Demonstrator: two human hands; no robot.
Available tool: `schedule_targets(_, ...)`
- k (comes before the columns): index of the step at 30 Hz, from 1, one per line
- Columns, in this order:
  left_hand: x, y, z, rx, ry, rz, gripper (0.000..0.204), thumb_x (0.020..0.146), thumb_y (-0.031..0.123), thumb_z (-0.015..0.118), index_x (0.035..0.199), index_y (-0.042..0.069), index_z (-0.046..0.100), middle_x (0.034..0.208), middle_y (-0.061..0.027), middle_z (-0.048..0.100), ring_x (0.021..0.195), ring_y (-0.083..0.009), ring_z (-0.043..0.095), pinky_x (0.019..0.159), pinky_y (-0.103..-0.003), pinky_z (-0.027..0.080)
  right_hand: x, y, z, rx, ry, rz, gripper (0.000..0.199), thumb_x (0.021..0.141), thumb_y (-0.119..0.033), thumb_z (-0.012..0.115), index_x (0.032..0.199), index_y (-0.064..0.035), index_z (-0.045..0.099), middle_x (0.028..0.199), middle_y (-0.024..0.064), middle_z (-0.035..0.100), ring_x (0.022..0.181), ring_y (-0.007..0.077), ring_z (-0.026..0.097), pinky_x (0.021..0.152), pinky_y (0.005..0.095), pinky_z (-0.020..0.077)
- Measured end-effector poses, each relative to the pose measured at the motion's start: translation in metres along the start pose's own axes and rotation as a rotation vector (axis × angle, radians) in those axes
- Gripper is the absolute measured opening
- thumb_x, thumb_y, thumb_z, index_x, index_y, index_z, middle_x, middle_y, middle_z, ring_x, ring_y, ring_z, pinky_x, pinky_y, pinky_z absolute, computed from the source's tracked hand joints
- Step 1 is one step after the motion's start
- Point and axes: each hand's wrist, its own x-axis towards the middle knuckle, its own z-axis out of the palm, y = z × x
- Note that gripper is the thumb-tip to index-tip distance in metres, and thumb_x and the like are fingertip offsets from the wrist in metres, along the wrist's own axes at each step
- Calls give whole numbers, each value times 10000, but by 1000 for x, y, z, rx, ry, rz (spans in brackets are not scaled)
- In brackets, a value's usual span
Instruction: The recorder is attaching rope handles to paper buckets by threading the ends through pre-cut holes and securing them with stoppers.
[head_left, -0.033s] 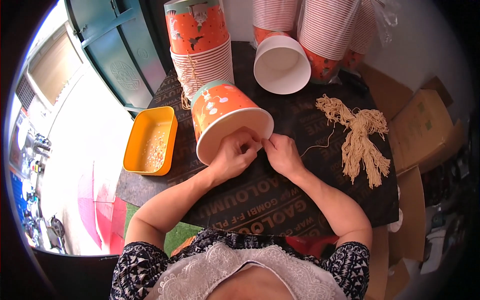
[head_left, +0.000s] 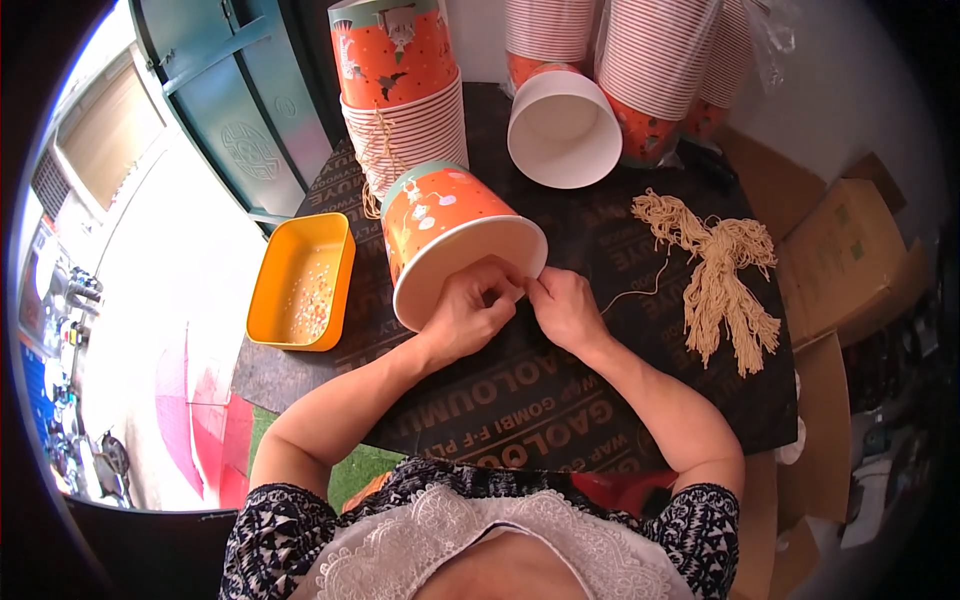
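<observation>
Both hands, left hand (head_left: 470, 312) and right hand (head_left: 566, 306), pinch the tipped orange paper bucket (head_left: 450, 235) rim beside cardboard boxes (head_left: 850, 250)

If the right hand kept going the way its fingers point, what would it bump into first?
The right hand points up and left, fingertips already at the rim of the orange paper bucket lying on its side. It would probably meet that rim first, right beside the left hand; depth is hard to judge.

glossy paper bucket (head_left: 445, 225), fibrous string bundle (head_left: 720, 275)
</observation>
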Motion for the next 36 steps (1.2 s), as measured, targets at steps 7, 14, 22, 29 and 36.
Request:
schedule_targets(7, 2, 3, 0, -199, -29, -310, 114, 931, 98, 586, 882, -2, 608, 834, -50, 615, 629, -86, 538, 525, -230, 424, 1, -3, -1, 11, -32, 18, 264, 905, -177, 559, 823, 53, 658, 807, 286, 629, 806, 460, 630, 687, 516, 497)
schedule_targets(14, 6, 1, 6, -11, 38, -399, 174, 952, 158, 578, 890, -3, 605, 710, -38, 586, 586, -99, 551, 500, -240, 471, -10, -10, -8, -126, -75, -9, 236, 908, -179, 550, 855, 31, 644, 796, 269, 643, 794, 449, 638, 690, 524, 502)
schedule_targets(22, 8, -2, 3, -16, -28, -361, 114, 924, 85, 604, 960, -23, 603, 789, -49, 603, 636, -104, 574, 540, -243, 503, -21, -7, -3, -87, -7, -249, 133, 903, -107, 550, 829, -5, 591, 735, 219, 638, 702, 417, 640, 593, 491, 501)
schedule_targets(29, 7, -8, 6, 87, -71, -258, 121, 849, 7, 611, 954, -49, 633, 801, -103, 640, 667, -164, 613, 574, -294, 511, -16, -19, -8, 35, 91, -328, 87, 877, -57, 601, 808, -6, 585, 754, 205, 639, 697, 386, 644, 567, 445, 502)
schedule_targets(36, 8, -11, 10, 139, -2, -242, 98, 842, 25, 650, 919, -34, 650, 807, -123, 675, 737, -181, 637, 642, -312, 518, -21, -26, -11, -19, 128, -475, 63, 849, -30, 626, 810, -20, 577, 731, 168, 629, 658, 348, 642, 549, 401, 509)
